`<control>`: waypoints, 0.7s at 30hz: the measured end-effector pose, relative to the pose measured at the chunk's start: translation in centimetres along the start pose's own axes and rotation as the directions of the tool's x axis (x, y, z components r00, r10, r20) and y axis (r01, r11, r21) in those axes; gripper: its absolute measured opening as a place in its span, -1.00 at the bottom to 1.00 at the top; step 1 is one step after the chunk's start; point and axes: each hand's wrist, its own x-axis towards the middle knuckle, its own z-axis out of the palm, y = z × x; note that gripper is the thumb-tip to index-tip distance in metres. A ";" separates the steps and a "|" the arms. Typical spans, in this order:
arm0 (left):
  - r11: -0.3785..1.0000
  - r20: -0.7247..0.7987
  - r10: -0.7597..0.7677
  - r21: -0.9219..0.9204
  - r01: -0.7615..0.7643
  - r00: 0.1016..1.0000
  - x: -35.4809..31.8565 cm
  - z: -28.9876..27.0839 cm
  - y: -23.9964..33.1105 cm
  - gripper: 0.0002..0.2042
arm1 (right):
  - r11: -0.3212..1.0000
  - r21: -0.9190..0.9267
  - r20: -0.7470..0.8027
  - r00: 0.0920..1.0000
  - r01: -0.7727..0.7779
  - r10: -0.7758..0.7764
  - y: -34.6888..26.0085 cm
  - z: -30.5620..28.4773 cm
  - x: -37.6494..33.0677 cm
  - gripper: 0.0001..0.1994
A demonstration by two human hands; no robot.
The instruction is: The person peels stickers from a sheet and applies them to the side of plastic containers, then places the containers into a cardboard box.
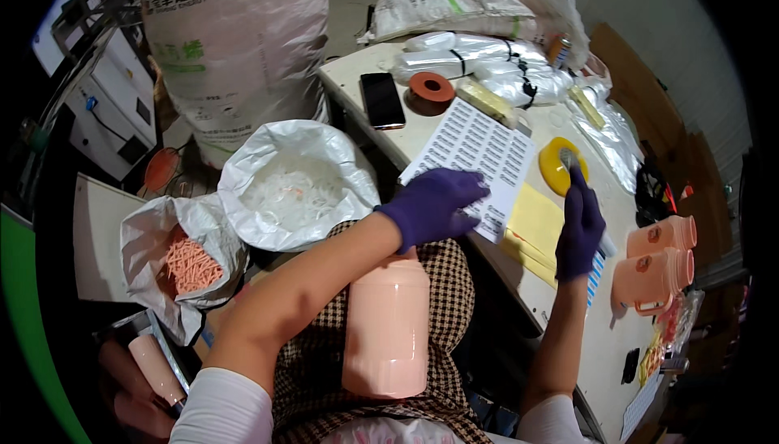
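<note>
My left hand (438,204), in a purple glove, is open over the near edge of a white sheet of printed labels (479,148). Its thumb and fingers are apart. Below its wrist a pink plastic jug (387,330) lies across my lap on a checked apron (450,290); the wrist hides the jug's top end. Farther right, my right hand (580,229), also gloved in purple, stretches a finger to a round yellow disc (554,170). Something grey shows at that fingertip, too small to name. Yellow paper (535,221) lies between my hands.
Two pink jugs (641,278) stand at the table's right. A phone (381,101), a brown tape roll (430,91) and bundled plastic bags (454,62) lie farther back. Left are sacks with clear scraps (296,192) and pink strips (191,264), and a tall white sack (235,46).
</note>
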 end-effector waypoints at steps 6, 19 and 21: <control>0.743 0.249 -0.584 -0.219 0.632 0.773 -11.6 -2.6 1.2 -0.52 | 0.804 -0.209 0.604 0.720 0.557 -0.342 -9.1 0.7 -13.2 -0.54; 0.903 -0.019 -0.184 -0.397 0.162 0.983 -14.4 -2.5 6.0 -0.41 | 0.718 -0.216 0.580 0.679 0.661 -0.450 -10.1 1.1 -19.1 -0.47; 0.908 -0.016 -0.181 -0.386 0.161 0.983 -14.4 -2.4 6.0 -0.39 | 0.720 -0.242 0.574 0.694 0.650 -0.434 -10.1 0.8 -19.2 -0.46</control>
